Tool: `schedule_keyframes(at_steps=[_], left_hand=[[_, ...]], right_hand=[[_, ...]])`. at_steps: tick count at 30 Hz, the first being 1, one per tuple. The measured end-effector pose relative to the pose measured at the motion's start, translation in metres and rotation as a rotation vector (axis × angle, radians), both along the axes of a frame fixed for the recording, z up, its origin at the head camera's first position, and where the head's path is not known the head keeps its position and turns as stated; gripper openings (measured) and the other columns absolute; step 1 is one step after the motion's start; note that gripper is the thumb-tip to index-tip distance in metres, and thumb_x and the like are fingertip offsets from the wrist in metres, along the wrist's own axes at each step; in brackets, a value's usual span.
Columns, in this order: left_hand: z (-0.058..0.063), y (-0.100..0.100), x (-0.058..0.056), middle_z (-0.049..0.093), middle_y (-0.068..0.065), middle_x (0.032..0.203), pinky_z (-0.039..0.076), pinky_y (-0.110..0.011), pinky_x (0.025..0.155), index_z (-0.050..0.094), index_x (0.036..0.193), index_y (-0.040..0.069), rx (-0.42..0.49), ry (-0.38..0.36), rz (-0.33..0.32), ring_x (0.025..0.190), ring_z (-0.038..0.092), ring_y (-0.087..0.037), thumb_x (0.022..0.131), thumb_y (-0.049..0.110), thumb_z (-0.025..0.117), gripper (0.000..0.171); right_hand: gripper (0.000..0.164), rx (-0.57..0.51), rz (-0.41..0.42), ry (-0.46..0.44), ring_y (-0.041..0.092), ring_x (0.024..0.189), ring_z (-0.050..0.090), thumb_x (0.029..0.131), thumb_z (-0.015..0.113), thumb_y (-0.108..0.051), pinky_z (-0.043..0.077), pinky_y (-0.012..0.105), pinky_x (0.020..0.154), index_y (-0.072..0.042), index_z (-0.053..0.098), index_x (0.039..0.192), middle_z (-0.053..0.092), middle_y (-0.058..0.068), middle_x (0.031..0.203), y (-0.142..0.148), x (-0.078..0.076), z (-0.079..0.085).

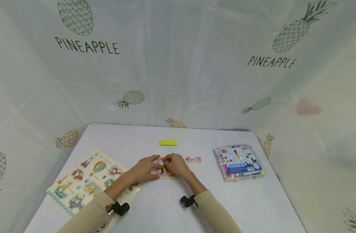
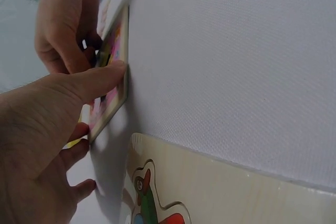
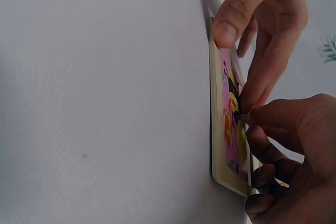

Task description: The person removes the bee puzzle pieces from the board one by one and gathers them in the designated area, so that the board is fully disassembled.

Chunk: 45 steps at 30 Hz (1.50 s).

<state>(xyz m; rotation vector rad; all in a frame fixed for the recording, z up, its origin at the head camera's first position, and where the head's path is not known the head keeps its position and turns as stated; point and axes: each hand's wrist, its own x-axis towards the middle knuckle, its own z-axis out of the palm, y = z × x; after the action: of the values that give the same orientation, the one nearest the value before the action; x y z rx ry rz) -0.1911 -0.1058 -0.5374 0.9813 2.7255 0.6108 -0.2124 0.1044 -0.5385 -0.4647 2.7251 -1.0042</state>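
Hanging cloth (image 1: 178, 64) read "PINEAPPLE"; bee puzzle board (image 1: 168, 176) lay under left hand (image 1: 144, 168), spread against it, and right hand (image 1: 176, 164), fingers bent, couldn't tell if pinching.

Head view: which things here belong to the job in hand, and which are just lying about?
Seemingly part of the job:
bee puzzle, with left hand and right hand at it
loose pink pieces beside it, probably

Apparently just lying about:
vehicle puzzle board
clear plastic box
yellow block
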Motion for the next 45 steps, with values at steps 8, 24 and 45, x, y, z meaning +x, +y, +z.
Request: schedule_keyframes(at_steps=[8,24,45], left_hand=[[-0.0009,0.0004,-0.0003,0.039,-0.019,0.155,0.033,-0.066,0.107,0.070,0.131,0.022,0.009,0.001,-0.002,0.144,0.037,-0.036,0.089,0.039,0.076,0.046],[-0.0045,-0.0004,-0.0023,0.043,-0.019,0.152,0.037,-0.063,0.106,0.070,0.131,0.023,-0.011,0.049,-0.029,0.142,0.039,-0.033,0.089,0.042,0.075,0.047],[-0.0013,-0.0001,-0.0021,0.042,-0.017,0.153,0.037,-0.061,0.108,0.071,0.130,0.024,-0.009,0.021,0.000,0.143,0.038,-0.032,0.088,0.043,0.076,0.046]], right_hand=[[0.014,-0.008,-0.009,-0.008,0.008,0.071,0.054,0.093,0.066,-0.012,0.044,0.024,0.066,-0.011,0.078,0.101,0.063,-0.007,0.083,-0.0019,0.0004,-0.0004],[0.021,0.145,0.074,0.166,0.008,0.079,0.054,0.098,0.065,-0.020,0.047,0.023,0.069,-0.014,0.078,0.113,0.066,-0.002,0.095,-0.0016,0.0034,-0.0057],[0.016,0.112,0.054,0.159,0.010,0.082,0.054,0.097,0.065,-0.016,0.049,0.027,0.075,-0.013,0.077,0.106,0.063,-0.003,0.091,-0.0061,0.0029,-0.0043]])
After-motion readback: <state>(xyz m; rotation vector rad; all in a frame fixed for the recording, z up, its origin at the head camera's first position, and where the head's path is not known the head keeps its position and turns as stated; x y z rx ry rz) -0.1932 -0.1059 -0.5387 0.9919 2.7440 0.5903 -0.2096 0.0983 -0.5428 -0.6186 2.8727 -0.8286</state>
